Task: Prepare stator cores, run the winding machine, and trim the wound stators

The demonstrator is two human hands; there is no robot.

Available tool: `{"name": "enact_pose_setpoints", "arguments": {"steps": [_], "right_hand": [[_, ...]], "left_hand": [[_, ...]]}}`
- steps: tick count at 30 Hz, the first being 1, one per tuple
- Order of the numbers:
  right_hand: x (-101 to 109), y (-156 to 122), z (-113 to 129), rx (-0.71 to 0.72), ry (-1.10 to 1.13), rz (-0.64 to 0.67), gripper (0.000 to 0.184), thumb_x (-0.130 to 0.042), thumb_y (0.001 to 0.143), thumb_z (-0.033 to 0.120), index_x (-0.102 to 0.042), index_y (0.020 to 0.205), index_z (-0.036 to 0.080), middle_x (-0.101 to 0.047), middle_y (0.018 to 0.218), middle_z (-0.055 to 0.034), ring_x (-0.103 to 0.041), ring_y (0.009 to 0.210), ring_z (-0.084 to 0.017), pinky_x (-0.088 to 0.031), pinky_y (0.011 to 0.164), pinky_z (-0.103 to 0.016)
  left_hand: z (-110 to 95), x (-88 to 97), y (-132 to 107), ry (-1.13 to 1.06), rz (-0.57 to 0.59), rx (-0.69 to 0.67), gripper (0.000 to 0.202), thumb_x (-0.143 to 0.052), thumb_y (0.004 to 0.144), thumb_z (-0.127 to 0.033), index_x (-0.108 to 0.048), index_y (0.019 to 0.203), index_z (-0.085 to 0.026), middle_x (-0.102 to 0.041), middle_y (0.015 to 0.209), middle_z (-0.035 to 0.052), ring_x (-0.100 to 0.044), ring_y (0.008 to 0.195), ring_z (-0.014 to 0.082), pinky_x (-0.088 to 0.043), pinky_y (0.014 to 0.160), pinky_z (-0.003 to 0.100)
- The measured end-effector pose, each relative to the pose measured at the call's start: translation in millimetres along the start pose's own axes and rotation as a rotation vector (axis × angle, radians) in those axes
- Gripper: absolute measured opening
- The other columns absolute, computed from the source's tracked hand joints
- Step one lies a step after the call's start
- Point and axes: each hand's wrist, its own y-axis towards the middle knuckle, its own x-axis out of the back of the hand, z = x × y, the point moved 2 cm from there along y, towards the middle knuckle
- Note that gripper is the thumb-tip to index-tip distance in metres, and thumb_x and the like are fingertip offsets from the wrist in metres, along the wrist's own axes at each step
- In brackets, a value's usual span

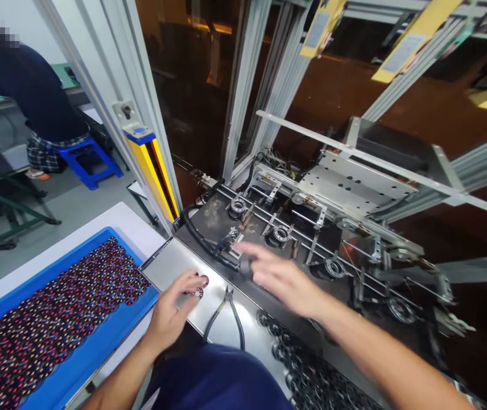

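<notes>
A dark ring (247, 266) is pinched in the right hand (284, 279), coils (198, 287) in the left hand (170, 313); it should be seated level.

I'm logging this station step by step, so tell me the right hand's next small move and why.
Probably lower the right hand and set the dark ring it pinches into the nearest round socket on the machine bed. The hand hovers just short of that socket; the left hand holds small coils by the steel plate.
</notes>
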Motion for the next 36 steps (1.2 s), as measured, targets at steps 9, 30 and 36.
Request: {"name": "enact_pose_setpoints", "arguments": {"steps": [9, 30, 36], "right_hand": [[91.9, 155.0, -135.8, -0.098, -0.566, -0.161, 0.023, -0.060, 0.094, 0.031, -0.064, 0.110, 0.015, -0.060, 0.128, -0.0093, -0.055, 0.122, -0.026, -0.043, 0.104, -0.052], [78.0, 177.7, -181.6, -0.315, -0.756, -0.018, 0.026, -0.057, 0.096, 0.033, -0.062, 0.115, 0.017, -0.062, 0.122, -0.0089, -0.062, 0.106, -0.021, -0.053, 0.093, -0.043], [75.5, 176.5, -178.5, -0.300, -0.838, -0.024, 0.024, -0.057, 0.096, 0.032, -0.062, 0.113, 0.017, -0.063, 0.119, -0.0080, -0.064, 0.102, -0.020, -0.055, 0.089, -0.041]], "left_hand": [[109.8, -24.2, 7.4, 0.171, -0.342, 0.008, 0.058, -0.048, 0.095, -0.031, -0.027, 0.147, -0.017, -0.052, 0.141, 0.0217, -0.059, 0.123, 0.0278, -0.047, 0.103, 0.049], [118.2, -28.8, 0.7, 0.228, -0.341, 0.013, 0.057, -0.053, 0.094, -0.028, -0.032, 0.145, -0.018, -0.058, 0.135, 0.0178, -0.059, 0.123, 0.0265, -0.047, 0.105, 0.046], [116.7, -29.1, 1.0, 0.244, -0.356, 0.004, 0.055, -0.053, 0.093, -0.029, -0.034, 0.144, -0.017, -0.060, 0.133, 0.0177, -0.061, 0.120, 0.0266, -0.048, 0.104, 0.046]]}}
